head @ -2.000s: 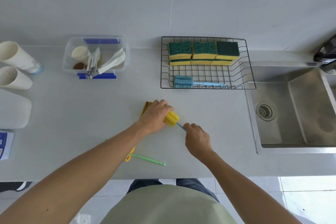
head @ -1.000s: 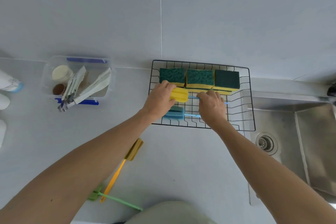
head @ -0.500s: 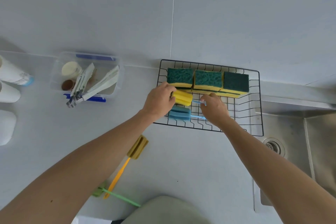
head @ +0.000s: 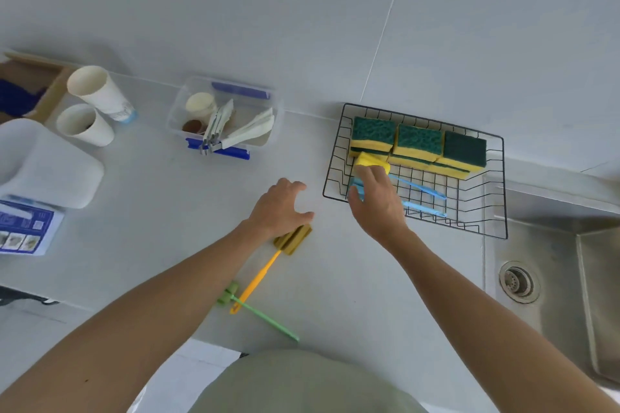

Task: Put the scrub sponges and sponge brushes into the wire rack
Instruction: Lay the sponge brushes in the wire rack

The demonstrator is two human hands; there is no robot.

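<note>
The black wire rack [head: 483, 228] stands against the wall and holds green-and-yellow scrub sponges [head: 417, 142] stacked along its back. A yellow sponge brush [head: 370, 159] with a blue handle lies inside it, beside a blue sponge brush [head: 424, 209]. My right hand [head: 377, 203] covers the rack's left end, fingertips on the yellow head; its grip is hidden. My left hand [head: 281, 208] is open, fingers spread, just above the olive head of an orange-handled brush [head: 295, 240] on the counter. A green brush [head: 268, 318] lies crossed under the orange handle.
A clear plastic box [head: 224, 117] of small items sits left of the rack. Two paper cups [head: 100, 94], a white container [head: 43, 161] and a blue leaflet [head: 23, 228] are at the far left. A steel sink [head: 553, 278] lies right. The counter's front edge runs near the green brush.
My left hand has let go of the yellow brush head and pulled back out of the rack to the olive brush. My right hand has slid from the handle to the head.
</note>
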